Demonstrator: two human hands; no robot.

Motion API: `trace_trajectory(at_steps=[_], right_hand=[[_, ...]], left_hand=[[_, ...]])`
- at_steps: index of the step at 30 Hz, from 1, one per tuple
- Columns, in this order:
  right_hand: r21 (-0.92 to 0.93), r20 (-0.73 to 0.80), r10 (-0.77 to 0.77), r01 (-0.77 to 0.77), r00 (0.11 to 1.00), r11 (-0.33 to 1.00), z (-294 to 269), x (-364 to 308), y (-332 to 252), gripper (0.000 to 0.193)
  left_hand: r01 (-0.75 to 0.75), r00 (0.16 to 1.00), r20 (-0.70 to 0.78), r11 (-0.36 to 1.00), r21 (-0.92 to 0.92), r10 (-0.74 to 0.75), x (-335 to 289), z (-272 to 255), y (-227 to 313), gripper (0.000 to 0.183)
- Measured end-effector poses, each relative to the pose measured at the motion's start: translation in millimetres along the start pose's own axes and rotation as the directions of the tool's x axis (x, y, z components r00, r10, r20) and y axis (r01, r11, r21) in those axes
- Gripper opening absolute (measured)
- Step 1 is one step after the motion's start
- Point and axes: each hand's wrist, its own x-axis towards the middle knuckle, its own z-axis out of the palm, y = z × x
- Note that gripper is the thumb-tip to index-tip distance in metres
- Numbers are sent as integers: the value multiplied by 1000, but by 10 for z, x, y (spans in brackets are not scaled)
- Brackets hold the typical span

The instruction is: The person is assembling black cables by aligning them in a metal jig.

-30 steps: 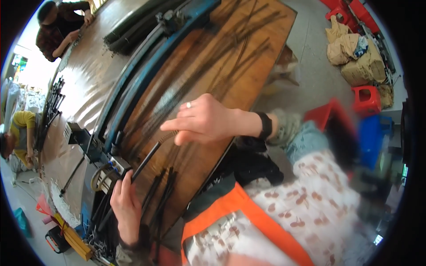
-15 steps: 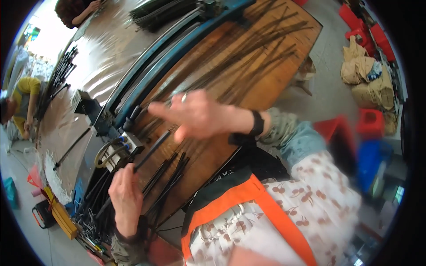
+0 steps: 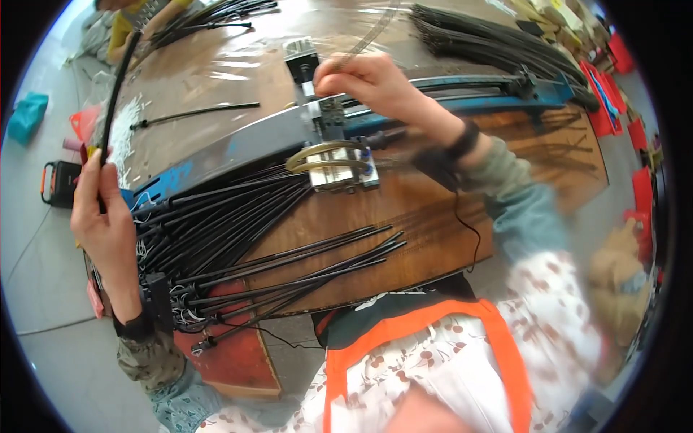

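My left hand (image 3: 107,224) is closed round a black tube (image 3: 115,94), which stands up from the fingers at the table's left edge. Above the blue rail fixture (image 3: 447,119), my right hand (image 3: 379,83) pinches a thin dark strip (image 3: 372,35), blurred and slanting up to the right. Below that hand is a metal clamp block (image 3: 339,173) with yellowish hoses looped over it. A bundle of black tubes (image 3: 224,216) lies left of the block. Several more tubes (image 3: 303,267) lie on the wooden board nearer to me.
A bundle of thin dark rods (image 3: 491,43) lies at the far right of the table. One black tube (image 3: 195,114) lies apart at the far left. A co-worker (image 3: 148,18) sits at the far left. Red bins (image 3: 639,191) stand on the right-hand floor.
My left hand has moved left and raised the black tube upright. My right hand has risen past the rail and now pinches a thin strip. The view has turned.
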Motion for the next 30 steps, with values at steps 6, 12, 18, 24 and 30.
trace_trajectory(at_steps=[6, 12, 18, 24, 30], right_hand=[[-127, 41, -73, 78, 996, 989, 158, 317, 124, 13], [-116, 190, 26, -4, 981, 993, 260, 419, 198, 18], [-261, 340, 52, 42, 939, 964, 345, 551, 145, 14], [-117, 127, -62, 77, 990, 990, 183, 402, 55, 14], [-149, 229, 0, 35, 973, 988, 264, 500, 145, 18]], left_hand=[[86, 969, 221, 989, 118, -110, -437, -176, -240, 22], [73, 973, 214, 995, 67, -86, -477, -2, -290, 22], [41, 969, 238, 994, 97, -63, -303, 135, -261, 23], [17, 965, 259, 998, 63, -32, -272, 220, -277, 21], [0, 973, 231, 1000, 20, -4, -217, 264, -160, 21]])
